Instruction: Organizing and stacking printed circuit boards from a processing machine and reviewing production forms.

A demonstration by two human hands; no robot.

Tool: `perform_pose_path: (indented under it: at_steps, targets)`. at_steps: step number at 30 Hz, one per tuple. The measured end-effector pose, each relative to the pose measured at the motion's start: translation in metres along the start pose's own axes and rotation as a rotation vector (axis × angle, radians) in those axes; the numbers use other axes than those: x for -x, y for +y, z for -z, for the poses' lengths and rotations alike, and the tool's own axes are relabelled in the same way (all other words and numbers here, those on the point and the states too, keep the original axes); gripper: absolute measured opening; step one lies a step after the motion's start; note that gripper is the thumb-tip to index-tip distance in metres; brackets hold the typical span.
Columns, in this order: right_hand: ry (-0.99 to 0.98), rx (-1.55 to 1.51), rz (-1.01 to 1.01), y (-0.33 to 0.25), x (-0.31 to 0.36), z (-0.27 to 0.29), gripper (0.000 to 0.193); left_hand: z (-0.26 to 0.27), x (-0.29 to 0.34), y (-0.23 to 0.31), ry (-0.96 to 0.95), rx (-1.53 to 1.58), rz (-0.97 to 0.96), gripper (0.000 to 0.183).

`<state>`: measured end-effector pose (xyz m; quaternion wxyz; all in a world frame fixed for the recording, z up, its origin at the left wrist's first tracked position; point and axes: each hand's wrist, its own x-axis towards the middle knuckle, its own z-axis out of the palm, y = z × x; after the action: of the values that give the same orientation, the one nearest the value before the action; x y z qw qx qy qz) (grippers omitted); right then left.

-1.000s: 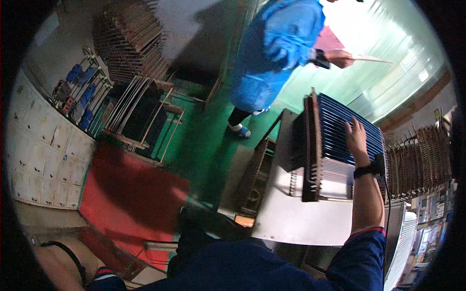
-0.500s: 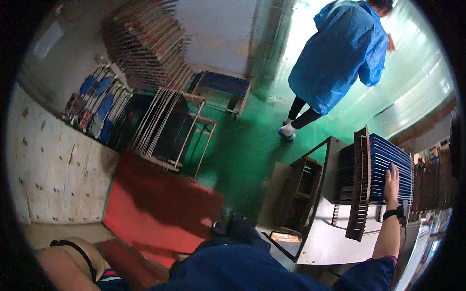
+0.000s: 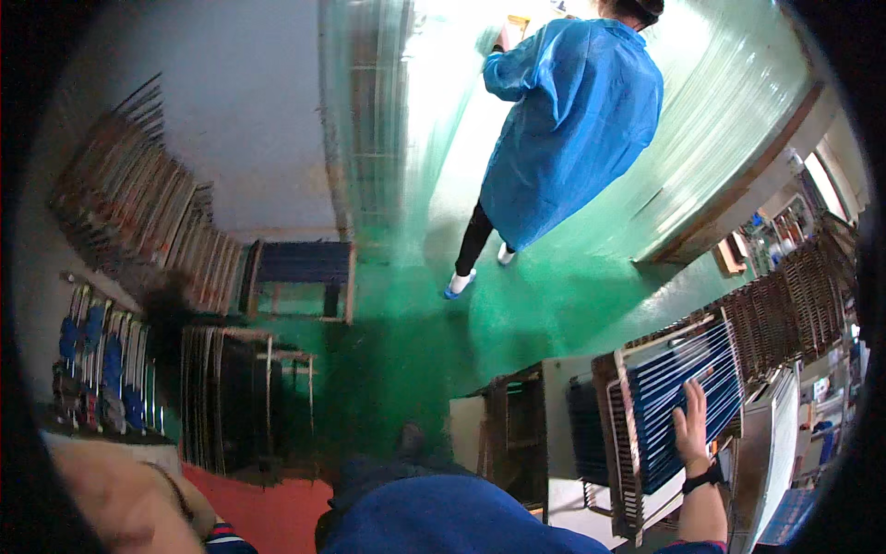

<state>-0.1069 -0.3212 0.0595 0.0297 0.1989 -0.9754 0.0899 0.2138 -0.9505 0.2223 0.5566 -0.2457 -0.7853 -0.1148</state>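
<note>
My right hand, with a dark band on its wrist, rests with fingers stretched out on the edges of dark blue panels. The panels stand in rows in a slotted rack on a pale-topped table at the right. At the lower left, my left hand is close to the camera and blurred. A dark band circles that wrist, and its fingers cannot be made out.
A person in a blue gown walks on the green floor near clear strip curtains. Racks line the left, beside a low stand of dark panels. More slotted racks stand at the right.
My view has turned rightward, and the red mat shows less. The person in blue has walked farther off. My right hand stays on the panels, its fingers slightly more spread.
</note>
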Motion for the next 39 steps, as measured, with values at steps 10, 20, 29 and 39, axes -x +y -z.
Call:
perform_pose_path:
  at_steps: [10,20,29,39]
  targets:
    - [0.130,-0.027,-0.439,-0.033,-0.013,0.001,0.055,-0.269,0.128,-0.273,-0.235,0.328,0.911,0.038]
    - [0.418,-0.096,-0.640,-0.070,-0.224,0.017,0.022,-0.531,0.005,-0.447,-0.589,0.613,0.176,0.016]
    - [0.167,0.066,0.306,-0.108,-0.607,-0.018,0.043,-0.767,-0.061,-0.477,-0.693,0.575,-0.218,0.026]
    - [0.311,0.217,0.805,-0.078,-0.980,-0.097,0.037,-0.944,-0.104,-0.613,-0.889,0.109,0.104,0.031]
